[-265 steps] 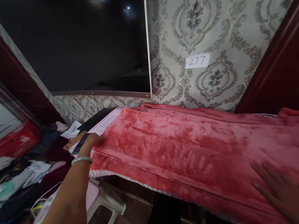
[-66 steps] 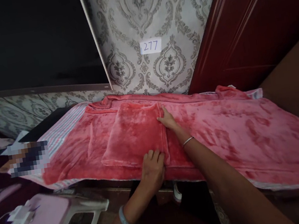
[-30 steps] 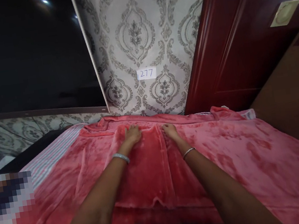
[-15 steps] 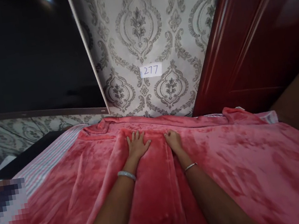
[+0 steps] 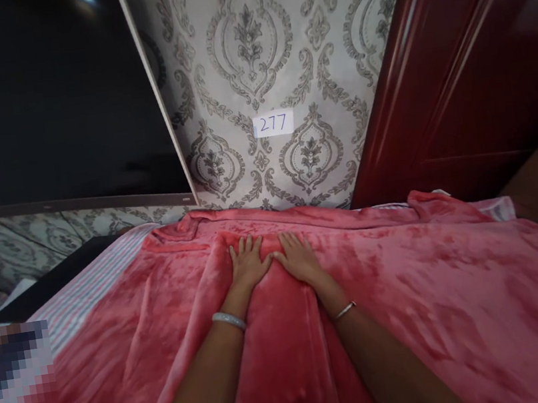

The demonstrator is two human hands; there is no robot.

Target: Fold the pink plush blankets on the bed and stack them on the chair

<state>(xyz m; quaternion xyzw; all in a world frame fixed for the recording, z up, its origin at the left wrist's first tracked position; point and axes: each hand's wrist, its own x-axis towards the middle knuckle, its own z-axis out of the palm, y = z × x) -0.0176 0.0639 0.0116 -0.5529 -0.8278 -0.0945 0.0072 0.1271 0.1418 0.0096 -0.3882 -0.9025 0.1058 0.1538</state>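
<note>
A red fleece blanket (image 5: 415, 301) covers the table in front of me. A folded red fleece piece (image 5: 275, 348) lies on top of it, running from the near edge to the far side. My left hand (image 5: 249, 264) lies flat on the far end of that folded piece, fingers spread. My right hand (image 5: 298, 258) rests flat beside it, fingers stretched out, touching the left hand. Both wrists wear bangles. Neither hand grips anything.
A striped cloth (image 5: 89, 282) shows under the blanket at the left. Patterned wallpaper with a paper label reading 277 (image 5: 273, 122) is behind. A large dark screen (image 5: 41, 101) hangs at the left, and a dark red door (image 5: 471, 63) stands at the right.
My right hand has opened flat and slid left onto the folded piece, meeting the left hand. Earlier both hands moved from the folded piece's near edge to its far end.
</note>
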